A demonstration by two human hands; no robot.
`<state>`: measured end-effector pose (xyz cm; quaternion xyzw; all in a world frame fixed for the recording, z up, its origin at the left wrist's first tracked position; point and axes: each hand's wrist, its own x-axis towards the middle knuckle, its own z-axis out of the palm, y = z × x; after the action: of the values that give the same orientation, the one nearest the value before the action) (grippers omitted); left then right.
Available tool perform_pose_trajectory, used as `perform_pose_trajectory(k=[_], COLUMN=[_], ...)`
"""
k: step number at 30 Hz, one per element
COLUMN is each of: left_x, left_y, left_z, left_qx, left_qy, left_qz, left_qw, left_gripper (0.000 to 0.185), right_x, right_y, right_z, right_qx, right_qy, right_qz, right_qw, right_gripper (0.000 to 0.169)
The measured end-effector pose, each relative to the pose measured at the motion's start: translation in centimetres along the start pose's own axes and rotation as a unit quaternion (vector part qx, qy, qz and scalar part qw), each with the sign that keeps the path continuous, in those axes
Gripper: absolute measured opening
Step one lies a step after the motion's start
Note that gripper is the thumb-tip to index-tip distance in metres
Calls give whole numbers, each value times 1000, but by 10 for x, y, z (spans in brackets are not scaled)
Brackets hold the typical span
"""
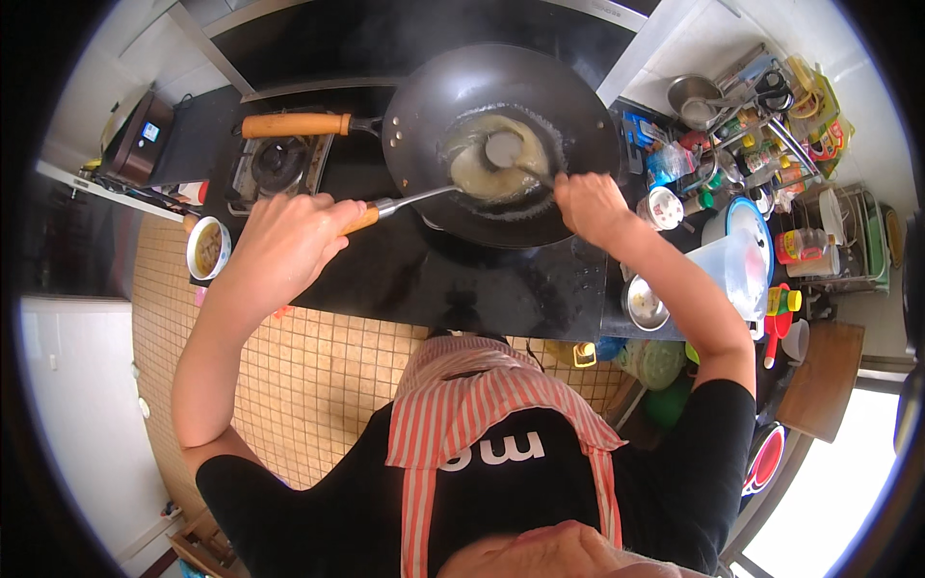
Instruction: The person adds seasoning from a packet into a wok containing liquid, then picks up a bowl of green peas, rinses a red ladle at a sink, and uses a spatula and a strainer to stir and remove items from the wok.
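A large dark wok point(433, 94) stands on the black glass hob, its wooden handle point(296, 125) pointing left. Inside it lies a pale, thick mass point(473, 180) with a round light patch, ringed by bubbling liquid. My left hand point(296, 249) grips the wooden handle of a metal utensil point(415, 196), whose far end reaches into the mass. My right hand point(589, 206), at the wok's right side, is closed around a dark utensil point(537, 175) that also dips into the mass; its grip is hidden by my fingers.
A second burner point(278, 165) lies left, with a bowl of food in liquid point(209, 248) near the counter's left edge. On the right stand a patterned cup point(661, 208), a small metal bowl point(645, 303), a translucent plastic container point(730, 271), bottles and a dish rack point(860, 238).
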<state>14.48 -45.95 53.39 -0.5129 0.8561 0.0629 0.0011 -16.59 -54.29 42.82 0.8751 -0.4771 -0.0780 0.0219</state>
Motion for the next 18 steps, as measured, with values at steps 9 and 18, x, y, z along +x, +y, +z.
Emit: perform_pose_trajectory(k=[9,18], left_x=[3,-19], left_y=[0,-36], left_z=[8,48], left_qx=[-26,-643], left_qy=[26,-47], left_qz=[-4,-309], left_qw=[999,699], left_gripper=[29,30], right_x=[4,-43], right_y=[21,13], right_z=[0,-34], right_qx=[-30,110], right_qy=[-46,129], right_qz=[41,29], right_qw=[998,985], right_gripper=[15,17])
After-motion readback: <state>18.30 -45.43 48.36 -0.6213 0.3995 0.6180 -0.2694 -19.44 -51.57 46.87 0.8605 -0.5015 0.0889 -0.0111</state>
